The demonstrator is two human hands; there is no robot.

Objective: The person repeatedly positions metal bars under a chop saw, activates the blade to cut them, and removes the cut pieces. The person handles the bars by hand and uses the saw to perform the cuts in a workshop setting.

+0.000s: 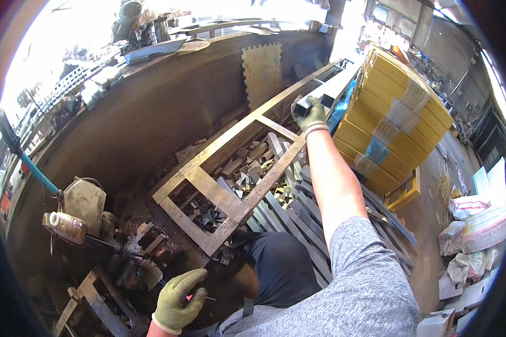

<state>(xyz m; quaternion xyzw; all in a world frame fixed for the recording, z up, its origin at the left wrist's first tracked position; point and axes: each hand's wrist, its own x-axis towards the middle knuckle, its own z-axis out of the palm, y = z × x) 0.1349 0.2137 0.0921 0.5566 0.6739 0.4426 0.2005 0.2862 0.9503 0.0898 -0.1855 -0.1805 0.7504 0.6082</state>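
My right hand (311, 115), in an olive work glove, reaches far forward and is closed around the near end of a square metal tube (338, 80). The tube's hollow end faces me, and its length runs away beside a stack of yellow panels. Low in the view, my gloved left hand (180, 297) is closed with its fingers curled. A thin rod with a red part (209, 298) pokes out of its grip; most of it is hidden. Between my hands lies a long metal frame (216, 191) with crossbars, below my right arm.
Short tube offcuts (253, 163) lie under the frame, and long grey tubes (298, 219) beside it. Taped yellow panels (388, 118) are stacked at the right. A machine part with a bottle (67, 224) stands left, near a brown wall (129, 112). White sacks (483, 230) sit far right.
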